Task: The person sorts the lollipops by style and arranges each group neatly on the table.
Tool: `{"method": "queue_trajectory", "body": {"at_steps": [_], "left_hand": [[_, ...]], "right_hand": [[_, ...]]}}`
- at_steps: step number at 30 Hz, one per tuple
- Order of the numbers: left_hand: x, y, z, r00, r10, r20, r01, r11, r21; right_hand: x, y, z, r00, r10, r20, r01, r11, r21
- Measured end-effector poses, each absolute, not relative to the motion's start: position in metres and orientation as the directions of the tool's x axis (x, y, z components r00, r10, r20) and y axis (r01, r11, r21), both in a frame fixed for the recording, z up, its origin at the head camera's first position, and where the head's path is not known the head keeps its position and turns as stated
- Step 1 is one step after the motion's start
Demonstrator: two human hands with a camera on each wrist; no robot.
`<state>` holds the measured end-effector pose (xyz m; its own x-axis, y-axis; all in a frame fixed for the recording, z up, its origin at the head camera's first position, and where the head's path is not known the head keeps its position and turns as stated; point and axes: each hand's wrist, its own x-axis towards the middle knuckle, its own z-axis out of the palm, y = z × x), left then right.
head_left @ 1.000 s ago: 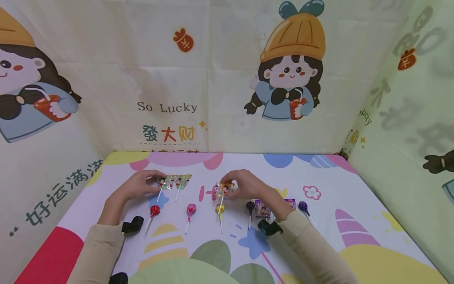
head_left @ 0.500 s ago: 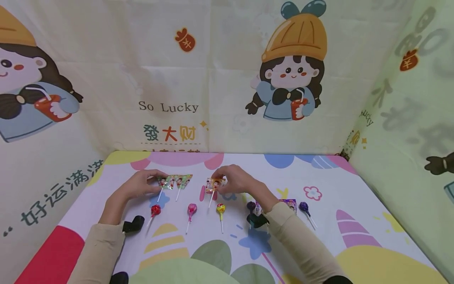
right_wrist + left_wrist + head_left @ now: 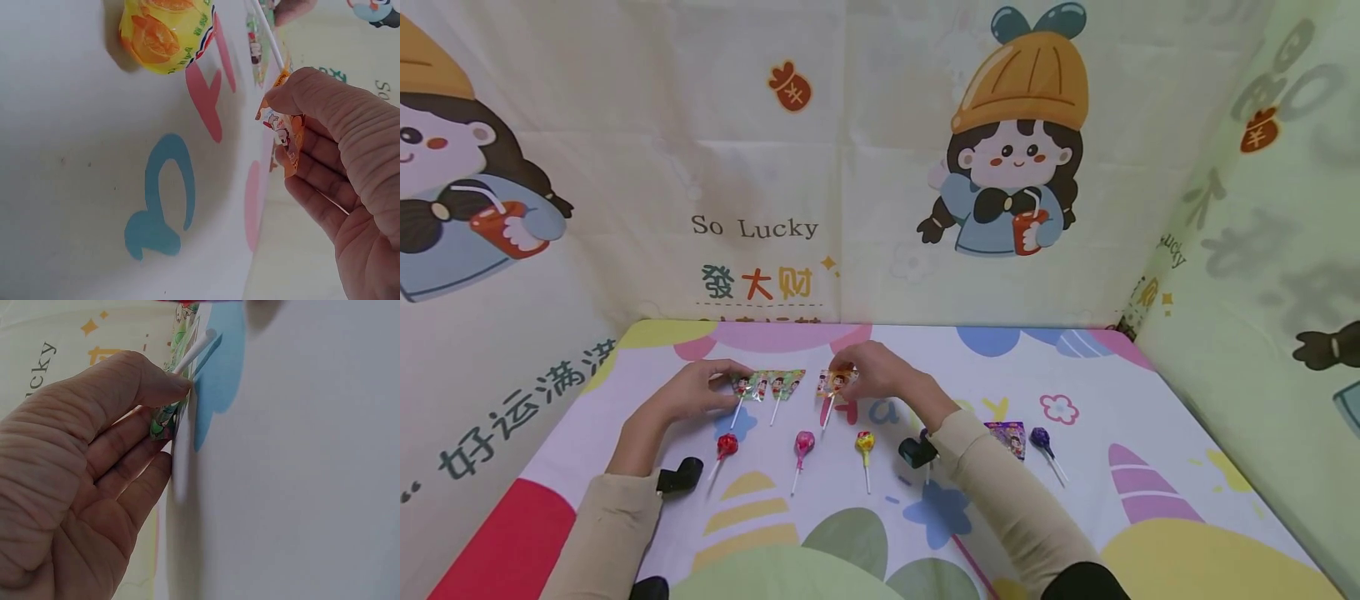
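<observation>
At the left of the table, my left hand (image 3: 696,390) pinches the wrapper edge of a green-wrapped flat lollipop (image 3: 744,386), its white stick pointing toward me. A second green-wrapped lollipop (image 3: 786,383) lies just right of it. Between thumb and fingers of my right hand (image 3: 883,377) is an orange-wrapped flat lollipop (image 3: 290,134), held a short way right of the green pair, stick toward me. In the left wrist view the thumb (image 3: 156,384) presses on the green wrapper (image 3: 164,415).
Nearer me, a red lollipop (image 3: 727,446), a pink one (image 3: 804,443) and a yellow one (image 3: 865,442) lie in a row. Farther right are a purple wrapper (image 3: 1009,437) and a dark purple lollipop (image 3: 1041,438). My right forearm partly hides things there. A printed curtain (image 3: 880,275) stands behind the table.
My right hand has moved left and slightly away from me with the orange-wrapped lollipop, from behind the yellow lollipop toward the green pair. My left hand has stayed in place.
</observation>
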<state>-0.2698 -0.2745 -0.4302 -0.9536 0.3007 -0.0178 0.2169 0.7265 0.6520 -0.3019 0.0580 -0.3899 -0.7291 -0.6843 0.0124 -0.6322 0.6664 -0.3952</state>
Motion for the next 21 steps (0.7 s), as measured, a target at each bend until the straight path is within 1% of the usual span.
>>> {"method": "queue_trajectory", "body": {"at_steps": [4,11,15,21], "left_hand": [[-0.269,-0.275,-0.431,-0.955,0.297,-0.019,0.212,0.724,0.656],[-0.269,-0.274,-0.431,-0.955,0.295,-0.016,0.211,0.721,0.660],[-0.269,-0.274,-0.432,-0.957,0.288,-0.019,0.205,0.724,0.659],[-0.270,-0.275,-0.432,-0.954,0.300,-0.004,0.223,0.719,0.658]], "right_hand": [[-0.305,0.051,-0.392,-0.741,-0.671,-0.008,-0.612,0.681,-0.401],[-0.307,0.041,-0.393,-0.742,-0.670,0.004,-0.613,0.675,-0.411],[-0.309,0.036,-0.397,-0.752,-0.659,-0.007,-0.599,0.688,-0.409],[-0.311,0.033,-0.400,-0.760,-0.650,-0.019,-0.588,0.699,-0.408]]}}
